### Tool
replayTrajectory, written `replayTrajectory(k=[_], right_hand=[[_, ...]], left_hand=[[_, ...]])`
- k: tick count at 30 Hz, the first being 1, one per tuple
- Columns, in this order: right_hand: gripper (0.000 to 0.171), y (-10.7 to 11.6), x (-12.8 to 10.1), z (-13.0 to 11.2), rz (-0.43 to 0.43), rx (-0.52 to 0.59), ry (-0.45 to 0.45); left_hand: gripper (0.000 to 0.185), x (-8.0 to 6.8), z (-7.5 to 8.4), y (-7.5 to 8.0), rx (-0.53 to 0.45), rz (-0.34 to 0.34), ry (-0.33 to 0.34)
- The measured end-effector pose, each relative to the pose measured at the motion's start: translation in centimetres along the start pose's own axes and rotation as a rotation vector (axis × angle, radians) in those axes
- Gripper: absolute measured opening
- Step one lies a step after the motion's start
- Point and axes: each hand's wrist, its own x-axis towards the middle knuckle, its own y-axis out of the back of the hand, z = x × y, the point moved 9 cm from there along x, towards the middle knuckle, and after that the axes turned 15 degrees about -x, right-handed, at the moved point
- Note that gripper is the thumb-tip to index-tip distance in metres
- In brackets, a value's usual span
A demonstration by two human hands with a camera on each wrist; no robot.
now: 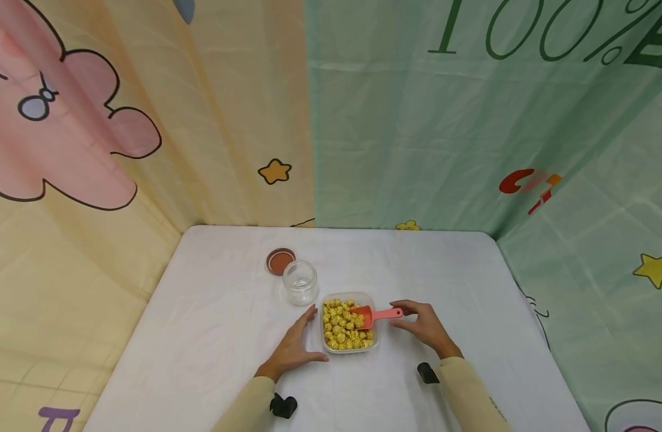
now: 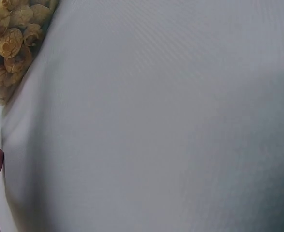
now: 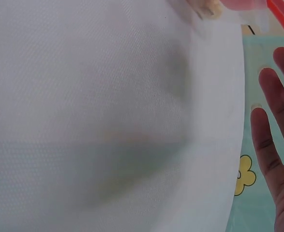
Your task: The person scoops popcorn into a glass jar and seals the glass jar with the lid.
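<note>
White table [image 1: 212,336]: jar [image 1: 300,282], lid [image 1: 280,261], popcorn container [image 1: 346,348]

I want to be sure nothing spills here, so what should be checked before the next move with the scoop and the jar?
1. Glass jar uncovered, its lid lying apart behind it: ok.
2. Jar upright: ok.
3. Scoop resting in the popcorn container, handle pointing to the right hand: ok.
4. Right hand gripping the handle: not ok, fingers straight, only at its tip.
5. Left hand steadying the container: not ok, flat on the table beside it.
6. Jar actually empty: cannot tell.
</note>
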Motion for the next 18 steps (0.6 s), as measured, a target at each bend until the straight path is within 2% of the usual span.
replayTrajectory(k=[8,18], right_hand=[[0.028,-0.2,0.2,-0.4,-0.01,-0.051,0.034],[0.021,0.0,0.6,-1.0,-0.043,-0.107,0.113]], left_hand=[[0.116,0.7,-0.1,-0.9,0.041,-0.068,-0.01],[0.116,1.4,-0.5,-1.5,0.007,-0.084,0.101]])
